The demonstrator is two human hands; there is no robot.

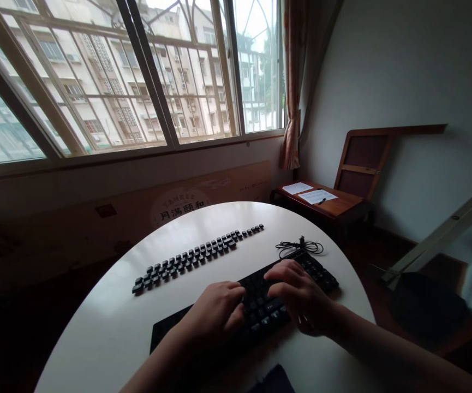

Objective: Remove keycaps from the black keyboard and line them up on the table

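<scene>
A black keyboard lies at a slant on the white round table, and part of its left end shows bare black where no keys stand. Over its middle, my left hand is closed, fingers curled down at the keys; whatever its fingertips hold is hidden. My right hand arches above the keys to the right, thumb and fingers apart, and nothing shows in it. Loose black keycaps stand in rows behind the keyboard. A bundled black cable lies at the keyboard's far right.
A dark cloth-like thing lies at the table's near edge. Beyond the table, a low wooden table carries papers and a pen. Barred windows and a tied curtain stand behind.
</scene>
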